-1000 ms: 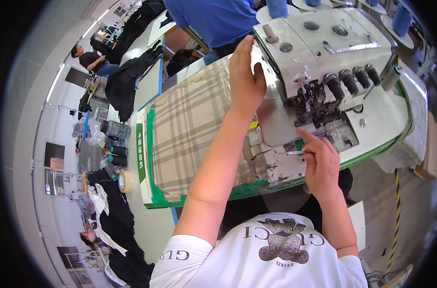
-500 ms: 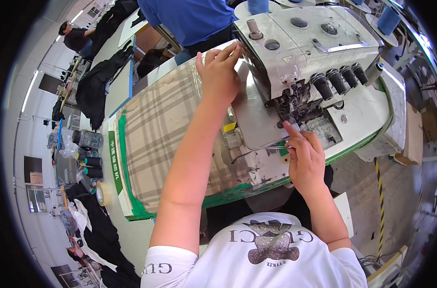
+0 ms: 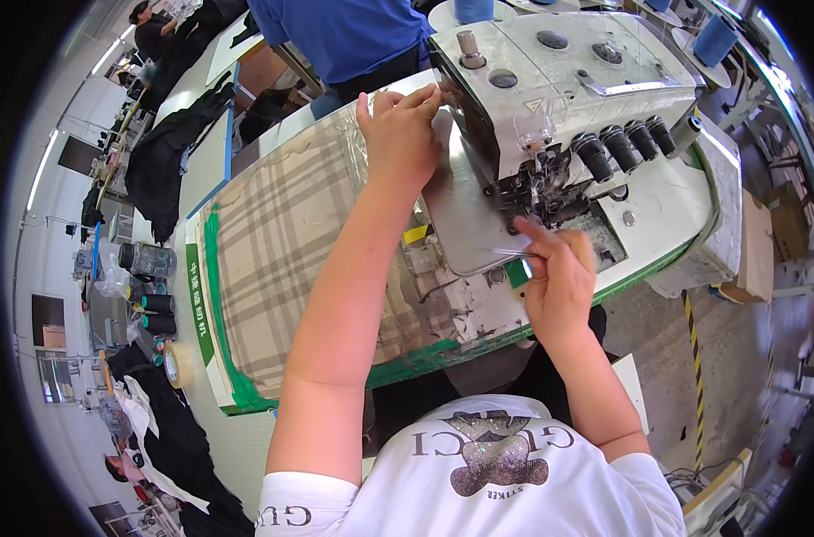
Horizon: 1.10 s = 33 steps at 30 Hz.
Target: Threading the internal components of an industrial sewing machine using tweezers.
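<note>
The sewing machine (image 3: 559,80), its white housing bearing a row of dark knobs (image 3: 616,145), stands on a pale worktop and looks heavy and rigid, a thing to steady by its flat side rather than lift. Along its left side lies a smooth grey metal plate (image 3: 465,224), likely stiff and slick, best gripped by its edges. Just below the machine's dark needle area (image 3: 543,186), the right hand (image 3: 561,277) curls its thumb and lower fingers around a thin metal tool (image 3: 512,253), index finger stretched toward the mechanism; the tool appears light and hard, easily rolled out of a loose pinch, so its middle seems the surer hold. At the machine's upper left edge, the left hand (image 3: 400,143) has its fingers spread, tips against or close to the housing; whether they press cannot be told. Farther left of the machine is a checked cover (image 3: 286,224) bordered with green tape (image 3: 212,268). Beyond the machine's upper left is a co-worker in blue (image 3: 349,40); at its upper right, a blue thread cone (image 3: 715,42).
</note>
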Each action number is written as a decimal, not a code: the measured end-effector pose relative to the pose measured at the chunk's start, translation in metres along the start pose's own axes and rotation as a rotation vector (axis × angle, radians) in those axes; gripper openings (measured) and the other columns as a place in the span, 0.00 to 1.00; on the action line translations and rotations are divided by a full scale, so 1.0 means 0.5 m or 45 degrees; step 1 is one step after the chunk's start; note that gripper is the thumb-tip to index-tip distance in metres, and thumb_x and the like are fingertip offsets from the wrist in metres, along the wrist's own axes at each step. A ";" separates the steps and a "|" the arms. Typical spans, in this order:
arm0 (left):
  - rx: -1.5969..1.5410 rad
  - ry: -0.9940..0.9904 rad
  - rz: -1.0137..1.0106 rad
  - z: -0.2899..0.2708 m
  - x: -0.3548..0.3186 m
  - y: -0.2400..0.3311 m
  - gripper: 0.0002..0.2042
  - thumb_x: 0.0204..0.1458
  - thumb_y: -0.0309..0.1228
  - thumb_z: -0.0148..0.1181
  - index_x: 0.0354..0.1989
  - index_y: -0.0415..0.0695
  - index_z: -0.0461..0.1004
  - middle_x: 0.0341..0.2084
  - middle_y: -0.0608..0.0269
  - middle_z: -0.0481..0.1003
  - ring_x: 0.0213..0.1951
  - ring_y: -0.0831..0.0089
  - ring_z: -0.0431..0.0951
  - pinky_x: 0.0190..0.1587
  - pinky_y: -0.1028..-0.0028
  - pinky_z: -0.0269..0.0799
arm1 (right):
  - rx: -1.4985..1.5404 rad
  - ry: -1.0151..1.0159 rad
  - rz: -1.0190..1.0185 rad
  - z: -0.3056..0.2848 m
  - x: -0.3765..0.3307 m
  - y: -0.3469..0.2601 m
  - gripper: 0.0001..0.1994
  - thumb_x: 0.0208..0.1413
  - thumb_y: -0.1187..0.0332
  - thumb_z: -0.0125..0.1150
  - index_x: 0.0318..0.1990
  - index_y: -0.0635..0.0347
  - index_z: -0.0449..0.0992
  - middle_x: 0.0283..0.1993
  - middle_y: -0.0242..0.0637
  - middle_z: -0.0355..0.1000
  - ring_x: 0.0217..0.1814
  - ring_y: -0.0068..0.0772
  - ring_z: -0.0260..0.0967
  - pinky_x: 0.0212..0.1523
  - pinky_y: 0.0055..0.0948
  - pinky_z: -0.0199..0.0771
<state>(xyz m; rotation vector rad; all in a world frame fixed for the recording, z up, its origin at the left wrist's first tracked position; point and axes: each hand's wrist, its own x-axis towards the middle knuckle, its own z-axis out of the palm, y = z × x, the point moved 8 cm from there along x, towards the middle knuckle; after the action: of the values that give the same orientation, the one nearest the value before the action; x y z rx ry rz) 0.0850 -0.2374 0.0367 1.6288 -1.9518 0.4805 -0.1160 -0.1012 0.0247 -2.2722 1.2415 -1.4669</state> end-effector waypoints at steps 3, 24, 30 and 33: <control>0.013 -0.015 0.000 0.001 0.002 -0.001 0.15 0.51 0.32 0.63 0.49 0.56 0.82 0.50 0.76 0.79 0.49 0.68 0.72 0.68 0.43 0.45 | 0.056 -0.060 -0.040 0.036 -0.005 -0.038 0.11 0.44 0.82 0.62 0.35 0.59 0.72 0.49 0.37 0.79 0.38 0.39 0.68 0.40 0.33 0.72; -1.393 -0.122 -0.125 -0.168 -0.180 0.183 0.08 0.59 0.19 0.54 0.40 0.40 0.79 0.36 0.61 0.80 0.34 0.73 0.77 0.35 0.76 0.70 | 1.194 -0.107 0.881 -0.028 -0.075 0.024 0.04 0.67 0.74 0.47 0.39 0.62 0.69 0.31 0.44 0.79 0.23 0.14 0.61 0.26 0.15 0.63; -1.513 -0.354 -0.530 -0.095 -0.215 0.167 0.08 0.61 0.31 0.62 0.40 0.38 0.79 0.29 0.70 0.75 0.29 0.83 0.72 0.31 0.81 0.66 | 1.466 -0.184 1.196 0.027 -0.068 0.078 0.07 0.68 0.69 0.49 0.39 0.62 0.70 0.27 0.42 0.77 0.15 0.14 0.55 0.19 0.16 0.54; -1.440 -0.277 -0.541 -0.094 -0.207 0.166 0.12 0.60 0.35 0.64 0.40 0.38 0.78 0.26 0.72 0.73 0.27 0.86 0.69 0.30 0.83 0.63 | 1.473 -0.227 1.198 0.033 -0.064 0.082 0.07 0.68 0.69 0.50 0.39 0.62 0.70 0.27 0.42 0.77 0.15 0.13 0.54 0.18 0.16 0.53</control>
<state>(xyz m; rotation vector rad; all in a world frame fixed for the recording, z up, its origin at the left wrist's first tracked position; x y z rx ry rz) 0.0246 -0.1119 0.0160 1.2366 -1.4354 -0.8569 -0.1305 -0.1094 -0.0274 -0.8338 0.8101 -1.0687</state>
